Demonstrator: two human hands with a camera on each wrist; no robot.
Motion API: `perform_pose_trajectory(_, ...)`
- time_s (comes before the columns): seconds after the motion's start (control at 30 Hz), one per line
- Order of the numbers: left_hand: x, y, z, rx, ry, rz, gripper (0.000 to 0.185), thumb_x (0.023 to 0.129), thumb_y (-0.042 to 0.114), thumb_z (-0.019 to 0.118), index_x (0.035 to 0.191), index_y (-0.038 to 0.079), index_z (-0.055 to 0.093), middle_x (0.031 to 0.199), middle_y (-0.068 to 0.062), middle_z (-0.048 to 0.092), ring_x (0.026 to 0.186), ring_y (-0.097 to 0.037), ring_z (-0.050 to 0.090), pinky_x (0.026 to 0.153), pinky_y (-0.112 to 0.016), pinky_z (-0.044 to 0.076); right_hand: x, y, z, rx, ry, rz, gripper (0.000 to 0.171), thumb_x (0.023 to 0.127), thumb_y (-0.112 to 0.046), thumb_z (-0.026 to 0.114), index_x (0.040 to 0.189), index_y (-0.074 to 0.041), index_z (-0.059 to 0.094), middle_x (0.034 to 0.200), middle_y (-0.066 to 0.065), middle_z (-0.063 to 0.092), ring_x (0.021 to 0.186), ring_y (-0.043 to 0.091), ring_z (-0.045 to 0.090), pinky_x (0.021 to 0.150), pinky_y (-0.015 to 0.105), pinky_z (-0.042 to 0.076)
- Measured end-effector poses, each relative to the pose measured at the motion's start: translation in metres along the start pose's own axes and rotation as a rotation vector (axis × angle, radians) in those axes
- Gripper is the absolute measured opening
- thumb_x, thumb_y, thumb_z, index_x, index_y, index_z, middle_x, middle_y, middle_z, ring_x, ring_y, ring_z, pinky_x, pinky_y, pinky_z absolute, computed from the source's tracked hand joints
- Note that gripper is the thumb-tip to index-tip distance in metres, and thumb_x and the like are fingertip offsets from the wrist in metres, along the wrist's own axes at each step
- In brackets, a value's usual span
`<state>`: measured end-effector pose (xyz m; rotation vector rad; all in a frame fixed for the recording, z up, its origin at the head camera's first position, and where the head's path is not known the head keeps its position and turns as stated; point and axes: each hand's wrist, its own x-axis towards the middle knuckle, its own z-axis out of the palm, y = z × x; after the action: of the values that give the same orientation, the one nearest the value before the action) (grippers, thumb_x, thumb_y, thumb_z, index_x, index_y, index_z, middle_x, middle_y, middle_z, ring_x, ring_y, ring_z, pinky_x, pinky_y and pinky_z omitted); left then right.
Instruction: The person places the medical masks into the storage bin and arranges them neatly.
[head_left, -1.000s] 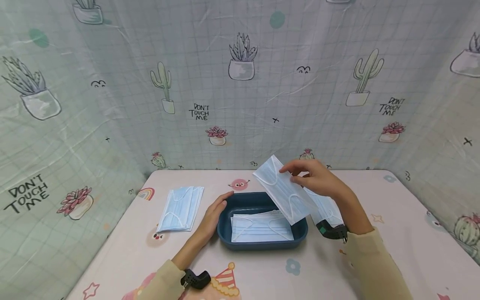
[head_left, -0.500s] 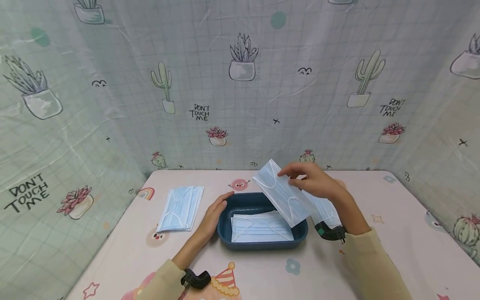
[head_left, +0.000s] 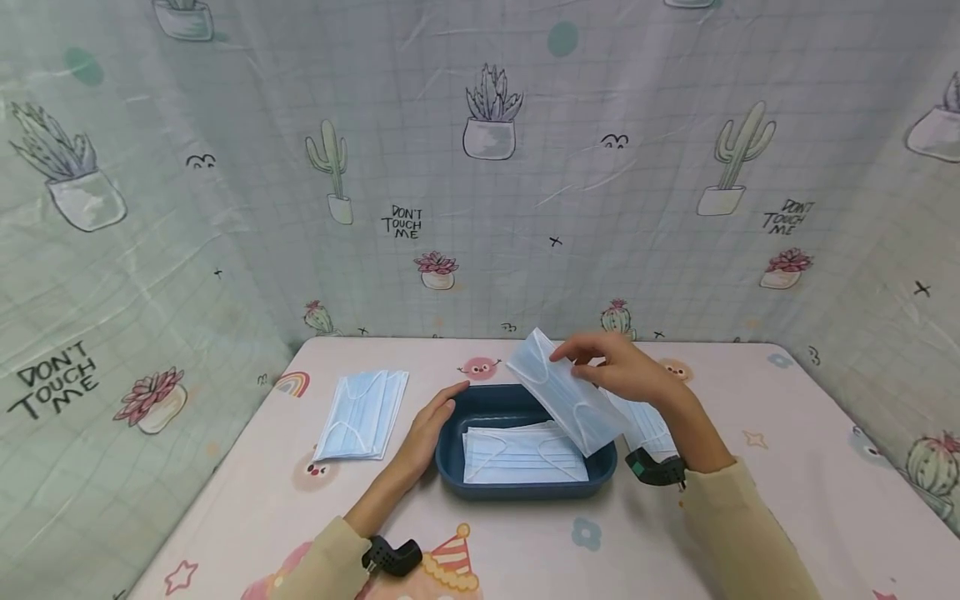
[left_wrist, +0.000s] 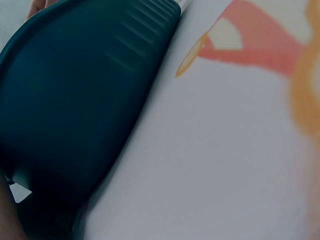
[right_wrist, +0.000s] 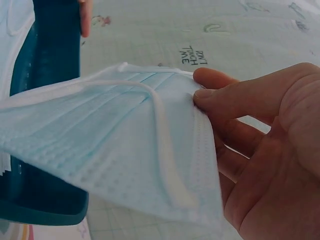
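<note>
In the head view, my right hand (head_left: pixel 618 367) pinches a light blue face mask (head_left: pixel 566 392) between thumb and fingers. That mask hangs tilted over the right part of a dark blue box (head_left: pixel 525 492). Seen from the right wrist, the thumb and a fingertip hold the mask (right_wrist: pixel 115 130) by its end, with its white ear loop on top. Inside the box lies a stack of masks (head_left: pixel 517 458). My left hand (head_left: pixel 423 433) rests along the box's left side, fingers extended toward the back rim. The left wrist view mostly shows the box's outer wall (left_wrist: pixel 65 100).
A fanned pile of masks (head_left: pixel 363 417) lies left of the box on the patterned tablecloth (head_left: pixel 525 558). More masks (head_left: pixel 645 425) lie to its right, partly hidden by the right hand and the held mask. A printed curtain (head_left: pixel 420 167) rises behind the table.
My right hand has come slightly down and left with the held mask, whose lower end is now a little deeper over the box. The left hand and the box have stayed put.
</note>
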<state>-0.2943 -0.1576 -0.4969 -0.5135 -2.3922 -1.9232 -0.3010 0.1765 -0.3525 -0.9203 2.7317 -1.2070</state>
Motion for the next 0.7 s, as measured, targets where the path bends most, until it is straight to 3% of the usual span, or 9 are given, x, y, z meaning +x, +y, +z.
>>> perform_pose_trajectory(0.2,0.000,-0.002,-0.001,0.002,-0.004,-0.003,0.043,0.112,0.028,0.036,0.151,0.021,0.053,0.159,-0.002,0.050,0.155,-0.025,0.036,0.131,-0.053,0.019,0.003,-0.001,0.006,-0.010,-0.040,0.016,0.031,0.097,0.000,0.062,0.123,-0.013,0.073,0.121,0.011,0.071,0.103,0.025,0.064,0.082,0.033,0.056)
perform_pose_trajectory(0.47,0.001,0.001,-0.001,0.007,-0.012,-0.012,0.043,0.112,0.028,0.036,0.151,0.021,0.052,0.160,-0.001,0.050,0.155,-0.024,0.036,0.131,-0.052,0.020,0.003,0.002,0.010,-0.025,-0.043,0.013,0.031,0.097,-0.001,0.063,0.123,-0.013,0.074,0.121,0.011,0.073,0.104,0.025,0.065,0.090,0.042,0.060)
perform_pose_trajectory(0.7,-0.001,0.002,-0.002,0.003,-0.011,-0.011,0.043,0.112,0.029,0.036,0.152,0.021,0.052,0.160,-0.002,0.049,0.155,-0.024,0.036,0.131,-0.053,0.019,0.006,0.002,0.012,-0.031,-0.047,0.010,0.031,0.097,0.001,0.062,0.122,-0.013,0.074,0.119,0.010,0.073,0.100,0.023,0.064,0.088,0.034,0.057)
